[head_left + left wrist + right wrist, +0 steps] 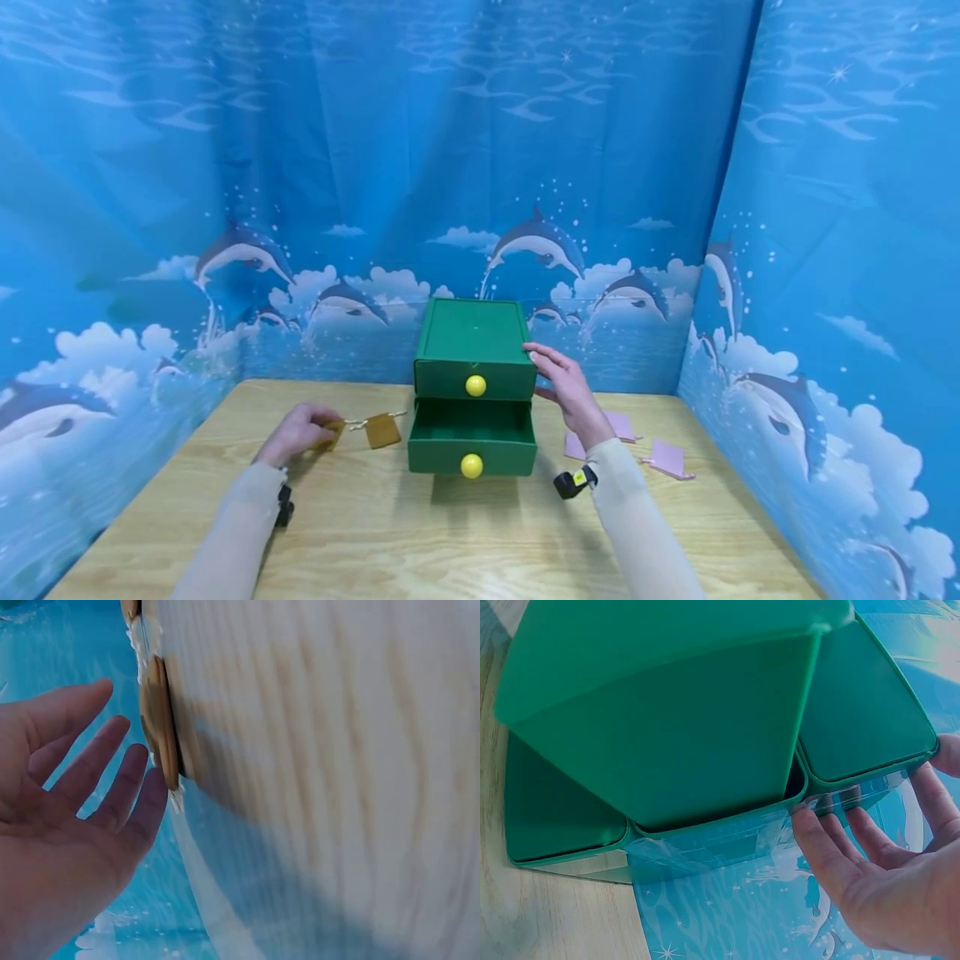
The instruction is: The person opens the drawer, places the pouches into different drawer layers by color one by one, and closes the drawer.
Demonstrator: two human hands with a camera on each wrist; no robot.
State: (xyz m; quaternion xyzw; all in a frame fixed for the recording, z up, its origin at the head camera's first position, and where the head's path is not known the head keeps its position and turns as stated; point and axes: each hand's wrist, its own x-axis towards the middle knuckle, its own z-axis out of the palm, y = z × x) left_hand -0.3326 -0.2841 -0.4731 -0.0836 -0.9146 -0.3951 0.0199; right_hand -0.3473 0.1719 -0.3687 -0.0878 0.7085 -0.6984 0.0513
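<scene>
A green drawer cabinet (474,329) with round yellow knobs stands on the table, its middle drawer (472,450) pulled out and the drawers above and below it closed. My right hand (570,392) rests against the cabinet's right side. In the right wrist view its thumb is at the top edge and the other fingers (821,840) lie along the side wall. On the left, my left hand (303,429) is beside a small brown drawstring pouch (159,724), fingers spread and fingertips right at its edge. A second brown pouch (382,431) lies between that hand and the cabinet.
Pink drawstring pouches (666,458) lie on the wooden table (360,533) to the right, partly behind my right wrist. A blue dolphin-print curtain (360,167) encloses the table's back and sides. The pulled-out drawer juts toward me between my forearms.
</scene>
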